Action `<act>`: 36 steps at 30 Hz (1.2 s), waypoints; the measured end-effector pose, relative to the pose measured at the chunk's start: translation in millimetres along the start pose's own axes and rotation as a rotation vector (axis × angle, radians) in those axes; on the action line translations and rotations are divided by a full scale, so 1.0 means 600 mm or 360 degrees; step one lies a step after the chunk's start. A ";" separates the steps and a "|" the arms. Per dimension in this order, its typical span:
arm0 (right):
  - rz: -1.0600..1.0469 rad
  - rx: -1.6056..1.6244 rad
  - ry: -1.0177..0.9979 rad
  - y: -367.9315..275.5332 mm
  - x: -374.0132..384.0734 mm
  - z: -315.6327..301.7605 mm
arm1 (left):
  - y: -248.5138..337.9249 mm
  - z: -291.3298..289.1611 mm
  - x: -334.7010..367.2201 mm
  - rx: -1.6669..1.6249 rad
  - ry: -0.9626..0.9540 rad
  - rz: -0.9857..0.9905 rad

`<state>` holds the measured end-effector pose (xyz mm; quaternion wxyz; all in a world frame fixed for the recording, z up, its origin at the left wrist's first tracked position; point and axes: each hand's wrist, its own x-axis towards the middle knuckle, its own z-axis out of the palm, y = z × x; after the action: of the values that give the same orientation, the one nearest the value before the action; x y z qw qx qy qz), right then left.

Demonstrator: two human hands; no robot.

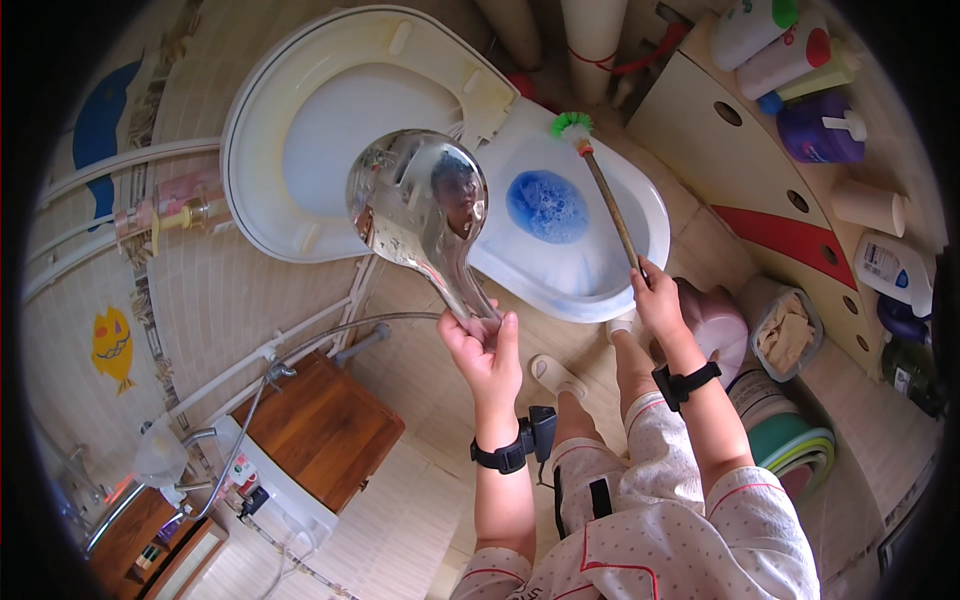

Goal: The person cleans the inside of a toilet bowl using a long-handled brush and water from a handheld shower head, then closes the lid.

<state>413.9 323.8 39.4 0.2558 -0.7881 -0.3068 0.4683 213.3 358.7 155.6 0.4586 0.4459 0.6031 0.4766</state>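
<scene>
My left hand [484, 350] is closed round the handle of a shiny chrome shower head [415, 185], raised with its mirror-like back showing. A grey hose [395, 318] runs from behind that hand toward the left wall. My right hand [657, 297] grips the wooden handle of a toilet brush [612, 205]. Its green bristles lie at the far right rim of the white toilet bowl [652, 215]. Blue, foamy water [547, 206] stands in the bowl. The yellow-stained toilet seat [262, 120] is raised, partly hidden by the shower head.
A bin with crumpled paper [785, 335] and stacked basins [795, 450] stand at right. Bottles, including a purple one [820, 128], line the cabinet [740, 150]. A wooden cabinet [310, 430] is at lower left. Pipes [597, 50] rise behind the toilet.
</scene>
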 end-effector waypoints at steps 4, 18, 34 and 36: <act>-0.0056 -0.0027 0.0061 -0.014 0.030 -0.001 | -0.004 -0.011 -0.014 0.0010 0.0016 -0.0108; -0.0200 -0.0182 -0.0018 0.016 0.023 -0.042 | 0.000 0.001 -0.027 -0.0105 -0.0133 -0.0176; -0.0351 -0.0334 -0.0064 -0.009 0.024 -0.061 | -0.020 0.012 -0.048 -0.0112 -0.0294 -0.0237; -0.0405 -0.0335 -0.0044 -0.011 0.022 -0.068 | -0.017 0.013 -0.051 -0.0133 -0.0300 -0.0259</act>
<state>453.8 333.2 53.6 0.2249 -0.7589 -0.4549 0.4081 225.3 328.7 148.2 0.5686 0.4189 0.5711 0.4185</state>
